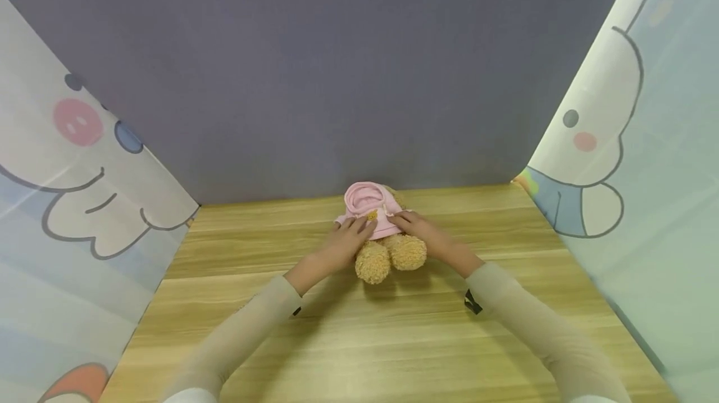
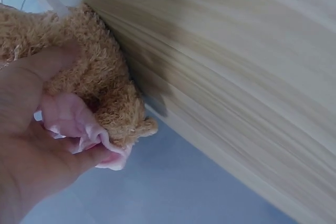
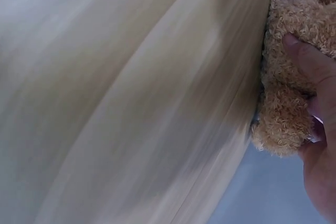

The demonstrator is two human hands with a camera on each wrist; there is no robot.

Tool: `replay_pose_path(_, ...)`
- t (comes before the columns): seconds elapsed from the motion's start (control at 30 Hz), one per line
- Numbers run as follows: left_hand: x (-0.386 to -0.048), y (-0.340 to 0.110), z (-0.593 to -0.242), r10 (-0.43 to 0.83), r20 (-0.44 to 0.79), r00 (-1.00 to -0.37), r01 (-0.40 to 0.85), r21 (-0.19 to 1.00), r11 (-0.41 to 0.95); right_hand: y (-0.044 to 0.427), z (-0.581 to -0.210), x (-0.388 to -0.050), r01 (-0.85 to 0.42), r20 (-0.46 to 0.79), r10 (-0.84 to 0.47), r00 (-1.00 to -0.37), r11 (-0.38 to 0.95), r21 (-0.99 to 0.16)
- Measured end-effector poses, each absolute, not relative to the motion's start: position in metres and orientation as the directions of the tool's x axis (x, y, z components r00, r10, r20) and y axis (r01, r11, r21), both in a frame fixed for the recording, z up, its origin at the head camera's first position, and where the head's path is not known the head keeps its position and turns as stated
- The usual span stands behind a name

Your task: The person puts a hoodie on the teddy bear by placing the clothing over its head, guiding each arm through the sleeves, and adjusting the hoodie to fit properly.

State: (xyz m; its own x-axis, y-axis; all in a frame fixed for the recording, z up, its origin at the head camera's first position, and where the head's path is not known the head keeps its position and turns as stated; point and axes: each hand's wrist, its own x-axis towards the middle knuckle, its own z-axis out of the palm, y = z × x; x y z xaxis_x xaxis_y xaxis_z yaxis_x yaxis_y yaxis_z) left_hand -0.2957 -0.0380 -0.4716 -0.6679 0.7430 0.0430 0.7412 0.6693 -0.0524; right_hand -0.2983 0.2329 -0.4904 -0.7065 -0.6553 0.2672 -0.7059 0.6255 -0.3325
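Observation:
A tan, curly-furred plush toy [image 1: 408, 253] in a pink hoodie [image 1: 366, 196] lies on the table, its two legs toward me. My left hand [image 1: 342, 244] grips its left side in the head view. In the left wrist view, that thumb lies along the fur [image 2: 102, 51] and the fingers hold the pink cloth [image 2: 68, 116]. On the opposite side, my right hand [image 1: 428, 236] holds the toy. The right wrist view shows this thumb pressed on the fur [image 3: 283, 119], with the fingers partly hidden behind the toy. Its head is mostly hidden.
The wood-grain table [image 1: 359, 340] extends toward me. A dark grey panel [image 1: 359, 78] rises right behind its far edge. Printed cartoon curtains hang at the left [image 1: 34, 278] and right [image 1: 663, 266]. The toy sits close to the back edge.

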Motion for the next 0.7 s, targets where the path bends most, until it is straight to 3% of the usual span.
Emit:
replay_pose_path(0.27, -0.284, -0.076, -0.471, 0.704, 0.048, -0.708, 0.702, -0.058, 0.71, 0.197, -0.491, -0.307, -0.776, 0.261, -0.735, -0.626, 0.551, -0.307)
replay_pose_path(0.47, -0.271, -0.091, -0.463, 0.689, 0.046, -0.723, 0.686, -0.071, 0.724, 0.182, -0.489, -0.308, -0.776, 0.198, -0.765, -0.613, 0.536, -0.331)
replay_pose_path(0.7, -0.274, -0.094, -0.447, 0.701, 0.197, -0.686, 0.709, -0.036, 0.704, 0.178, -0.477, -0.311, -0.791, 0.269, -0.751, -0.603, 0.519, -0.323)
